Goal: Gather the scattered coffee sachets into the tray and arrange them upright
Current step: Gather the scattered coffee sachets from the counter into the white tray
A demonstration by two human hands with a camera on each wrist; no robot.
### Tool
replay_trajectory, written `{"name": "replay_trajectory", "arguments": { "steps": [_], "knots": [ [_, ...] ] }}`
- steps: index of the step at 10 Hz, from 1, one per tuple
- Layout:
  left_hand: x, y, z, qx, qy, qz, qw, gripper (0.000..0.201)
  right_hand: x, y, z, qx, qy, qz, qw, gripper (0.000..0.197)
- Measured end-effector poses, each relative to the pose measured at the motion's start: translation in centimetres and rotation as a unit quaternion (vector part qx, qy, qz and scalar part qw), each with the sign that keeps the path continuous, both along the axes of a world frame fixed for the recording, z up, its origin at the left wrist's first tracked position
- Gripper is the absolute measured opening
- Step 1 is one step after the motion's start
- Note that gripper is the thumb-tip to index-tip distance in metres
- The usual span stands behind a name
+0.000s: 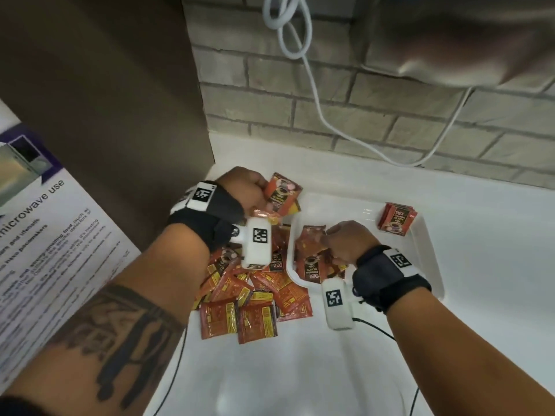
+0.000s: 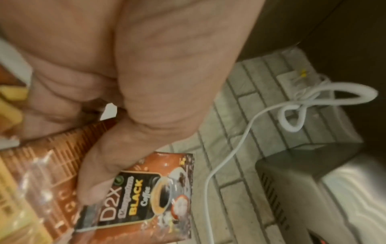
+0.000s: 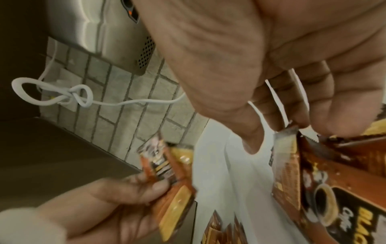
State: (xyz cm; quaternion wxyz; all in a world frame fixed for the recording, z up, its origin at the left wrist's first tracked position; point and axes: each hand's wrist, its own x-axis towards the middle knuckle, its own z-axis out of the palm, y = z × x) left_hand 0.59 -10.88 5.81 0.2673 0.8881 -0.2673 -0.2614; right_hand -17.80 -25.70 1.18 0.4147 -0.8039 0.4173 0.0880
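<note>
At the far left a printed notice about microwave use (image 1: 45,223) leans by the white bench (image 1: 300,370). Next comes the left hand (image 1: 244,190), curled round a few coffee sachets (image 1: 283,193) held just above the loose pile (image 1: 255,298), which lies on the bench beside the tray's left wall. Its thumb (image 2: 98,173) presses flat on a sachet face. Further right, the right hand (image 1: 345,241) sits inside the white tray (image 1: 426,244), fingers pinching the top edges of a leaning bunch (image 1: 312,259). At the tray's far right corner a small stack (image 1: 396,219) stands upright. The sachets look light, thin, floppy and glossy, so they probably slip and fan apart; gripping a squared bunch across its faces near the sealed edges seems safest.
</note>
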Motion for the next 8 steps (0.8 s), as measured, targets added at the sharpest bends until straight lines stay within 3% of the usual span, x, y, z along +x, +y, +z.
{"name": "replay_trajectory", "arguments": {
  "steps": [1, 2, 3, 4, 5, 6, 7, 8],
  "knots": [
    [-2.4, -3.2, -0.4, 0.003, 0.049, -0.032, 0.998, 0.031, -0.5, -0.3, 0.5, -0.026, -0.005, 0.012, 1.0, 0.031],
    [-4.0, -5.9, -1.4, 0.014, 0.014, -0.055, 0.998, 0.037, -1.1, -0.9, 0.5, -0.012, -0.01, 0.006, 1.0, 0.034],
    [-4.4, -8.7, -2.9, 0.089, -0.06, -0.082, 0.991, 0.04, -1.6, -1.5, 0.6, 0.005, -0.014, 0.003, 1.0, 0.037],
    [-4.2, -10.8, -4.4, 0.129, -0.09, -0.107, 0.982, 0.05, -1.9, -1.9, 0.6, 0.02, -0.028, 0.009, 0.999, 0.028],
    [-4.9, -11.4, -4.9, 0.119, -0.105, -0.11, 0.981, 0.038, -2.0, -1.7, 0.8, 0.046, -0.025, 0.018, 0.998, 0.018],
    [-2.7, -9.8, -3.7, 0.083, -0.116, -0.083, 0.986, 0.033, -1.9, -1.6, 1.1, 0.02, -0.004, 0.029, 0.999, 0.029],
    [1.3, -5.7, -2.3, 0.066, -0.134, -0.03, 0.988, 0.032, -1.7, -1.4, 2.5, -0.047, 0.003, 0.075, 0.996, 0.013],
    [6.4, -0.2, -4.8, 0.219, -0.157, -0.004, 0.963, 0.075, -0.7, -0.1, 3.7, -0.138, 0.02, 0.124, 0.982, 0.023]
  ]
}}
